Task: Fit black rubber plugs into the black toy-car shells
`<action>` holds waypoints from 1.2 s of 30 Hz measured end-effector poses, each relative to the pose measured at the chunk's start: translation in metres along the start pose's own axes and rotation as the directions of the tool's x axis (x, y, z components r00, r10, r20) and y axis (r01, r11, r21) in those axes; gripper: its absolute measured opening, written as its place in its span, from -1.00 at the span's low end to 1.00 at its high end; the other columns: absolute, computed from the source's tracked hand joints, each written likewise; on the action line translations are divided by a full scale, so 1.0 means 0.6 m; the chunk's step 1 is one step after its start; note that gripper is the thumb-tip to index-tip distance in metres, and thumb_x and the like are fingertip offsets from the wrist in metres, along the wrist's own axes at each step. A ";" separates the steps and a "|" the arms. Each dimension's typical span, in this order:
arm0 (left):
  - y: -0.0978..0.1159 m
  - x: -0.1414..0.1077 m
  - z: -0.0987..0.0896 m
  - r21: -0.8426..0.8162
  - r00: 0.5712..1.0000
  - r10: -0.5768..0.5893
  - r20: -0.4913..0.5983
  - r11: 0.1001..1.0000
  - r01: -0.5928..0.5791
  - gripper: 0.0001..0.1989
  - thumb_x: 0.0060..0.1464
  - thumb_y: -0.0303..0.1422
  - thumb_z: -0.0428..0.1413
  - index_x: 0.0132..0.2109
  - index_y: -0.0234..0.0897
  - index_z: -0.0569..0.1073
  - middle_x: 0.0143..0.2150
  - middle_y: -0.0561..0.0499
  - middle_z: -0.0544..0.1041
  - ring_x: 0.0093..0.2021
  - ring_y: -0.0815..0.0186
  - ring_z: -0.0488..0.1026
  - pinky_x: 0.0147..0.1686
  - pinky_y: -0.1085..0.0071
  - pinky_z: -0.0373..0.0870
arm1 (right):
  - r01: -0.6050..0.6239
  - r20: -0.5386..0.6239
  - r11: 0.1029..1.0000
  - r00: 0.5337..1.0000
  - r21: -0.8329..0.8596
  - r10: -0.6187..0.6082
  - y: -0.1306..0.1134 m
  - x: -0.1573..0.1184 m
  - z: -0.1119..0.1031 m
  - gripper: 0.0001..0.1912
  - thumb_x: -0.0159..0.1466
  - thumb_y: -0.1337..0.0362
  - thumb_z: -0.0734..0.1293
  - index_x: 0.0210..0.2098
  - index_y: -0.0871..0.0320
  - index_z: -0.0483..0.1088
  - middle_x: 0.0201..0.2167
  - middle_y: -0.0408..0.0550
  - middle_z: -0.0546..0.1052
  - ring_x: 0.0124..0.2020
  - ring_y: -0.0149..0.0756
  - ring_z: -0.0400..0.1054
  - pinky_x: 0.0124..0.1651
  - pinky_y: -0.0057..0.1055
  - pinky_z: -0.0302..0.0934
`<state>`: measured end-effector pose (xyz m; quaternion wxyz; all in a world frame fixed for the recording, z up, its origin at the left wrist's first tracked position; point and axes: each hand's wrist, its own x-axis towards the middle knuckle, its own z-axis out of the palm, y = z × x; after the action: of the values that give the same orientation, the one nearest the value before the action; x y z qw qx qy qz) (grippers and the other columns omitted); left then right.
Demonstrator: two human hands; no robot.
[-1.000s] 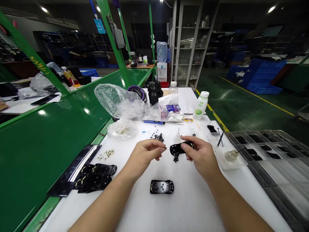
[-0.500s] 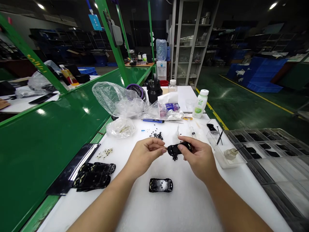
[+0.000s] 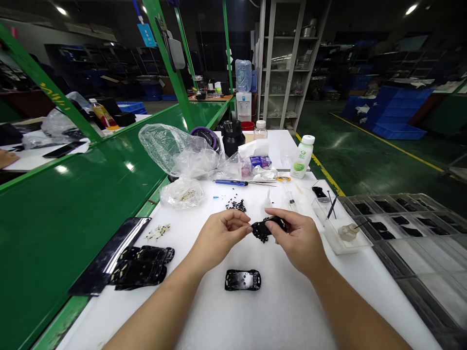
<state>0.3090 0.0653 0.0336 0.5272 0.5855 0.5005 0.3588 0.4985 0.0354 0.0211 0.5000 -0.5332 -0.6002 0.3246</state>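
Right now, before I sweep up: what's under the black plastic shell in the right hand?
A small clump of black bits shows below the black plastic shell in the right hand; the surface beneath it is hidden.

Right hand [image 3: 297, 238] is gripping a small black plastic car-shaped part [image 3: 268, 227], with the left hand [image 3: 219, 235] pinched right up by its end. Another black part [image 3: 242, 280] sits on the white foam sheet [image 3: 292, 311] below, and loose black bits [image 3: 236, 205] lie just past the fingers.
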 end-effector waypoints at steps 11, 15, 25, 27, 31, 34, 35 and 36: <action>-0.009 0.001 -0.004 0.151 0.998 0.040 0.040 0.988 -0.045 -0.77 -0.02 -0.24 0.24 -0.22 -0.25 0.52 -0.36 -0.01 0.55 -0.39 0.32 0.43 -0.37 0.41 0.37 | 0.006 0.046 1.000 0.999 0.026 -0.007 0.001 0.003 0.000 -0.75 0.18 0.25 0.39 -0.13 0.09 0.57 -0.46 -0.12 0.55 -0.60 -0.43 0.31 -0.54 -0.48 0.23; -0.009 -0.001 -0.005 0.181 0.998 0.048 0.049 0.982 -0.056 -0.78 0.00 -0.23 0.23 -0.21 -0.24 0.52 -0.37 0.01 0.54 -0.40 0.34 0.41 -0.39 0.42 0.34 | 0.000 0.067 0.999 0.998 0.049 -0.003 -0.001 0.004 -0.001 -0.74 0.19 0.25 0.39 -0.13 0.10 0.57 -0.49 -0.13 0.53 -0.59 -0.42 0.31 -0.54 -0.48 0.24; -0.001 -0.002 -0.002 0.048 0.996 -0.010 0.089 0.999 0.005 -0.78 -0.05 -0.33 0.25 -0.21 -0.25 0.50 -0.32 -0.03 0.61 -0.29 0.25 0.54 -0.27 0.34 0.44 | -0.042 0.094 0.995 0.995 0.094 0.033 -0.004 0.002 -0.004 -0.73 0.16 0.24 0.40 -0.15 0.12 0.57 -0.54 -0.15 0.51 -0.61 -0.43 0.28 -0.54 -0.47 0.22; 0.001 -0.002 -0.003 0.013 0.994 -0.034 0.106 0.999 0.033 -0.79 -0.07 -0.36 0.26 -0.23 -0.26 0.49 -0.37 -0.01 0.60 -0.31 0.26 0.54 -0.28 0.35 0.44 | -0.056 0.107 0.993 0.993 0.105 0.044 -0.003 0.002 -0.005 -0.73 0.16 0.24 0.40 -0.14 0.11 0.57 -0.54 -0.16 0.50 -0.60 -0.43 0.28 -0.53 -0.47 0.21; 0.001 -0.002 -0.005 0.006 0.990 -0.054 0.127 0.999 0.053 -0.81 -0.07 -0.38 0.26 -0.25 -0.27 0.49 -0.39 0.01 0.60 -0.34 0.30 0.53 -0.29 0.39 0.42 | -0.058 0.117 0.994 0.992 0.094 0.047 -0.002 0.003 -0.004 -0.73 0.17 0.25 0.39 -0.13 0.09 0.57 -0.54 -0.18 0.49 -0.59 -0.44 0.28 -0.51 -0.47 0.22; 0.000 -0.002 -0.006 0.025 0.989 -0.060 0.135 0.998 0.057 -0.82 -0.06 -0.38 0.25 -0.25 -0.27 0.48 -0.38 0.00 0.61 -0.35 0.32 0.52 -0.31 0.41 0.40 | -0.049 0.120 0.996 0.992 0.074 0.039 -0.002 0.003 -0.003 -0.73 0.17 0.26 0.39 -0.13 0.09 0.57 -0.55 -0.18 0.47 -0.59 -0.43 0.28 -0.51 -0.47 0.21; -0.001 -0.001 -0.006 0.032 0.989 -0.059 0.137 0.998 0.055 -0.82 -0.06 -0.37 0.25 -0.25 -0.27 0.48 -0.38 -0.01 0.61 -0.35 0.32 0.52 -0.32 0.41 0.39 | -0.047 0.124 0.996 0.992 0.070 0.038 -0.003 0.003 -0.003 -0.73 0.17 0.26 0.38 -0.13 0.09 0.57 -0.55 -0.18 0.47 -0.59 -0.43 0.28 -0.51 -0.47 0.21; -0.002 -0.001 -0.007 0.037 0.988 -0.058 0.140 0.998 0.053 -0.82 -0.06 -0.37 0.25 -0.25 -0.28 0.49 -0.37 -0.02 0.61 -0.35 0.31 0.52 -0.32 0.41 0.39 | -0.046 0.129 0.997 0.991 0.068 0.037 -0.003 0.003 -0.003 -0.73 0.17 0.26 0.38 -0.13 0.09 0.57 -0.55 -0.18 0.47 -0.59 -0.43 0.27 -0.51 -0.47 0.21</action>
<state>0.3049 0.0657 0.0333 0.5613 0.6040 0.4839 0.2932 0.4996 0.0363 0.0239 0.4724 -0.5056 -0.6078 0.3896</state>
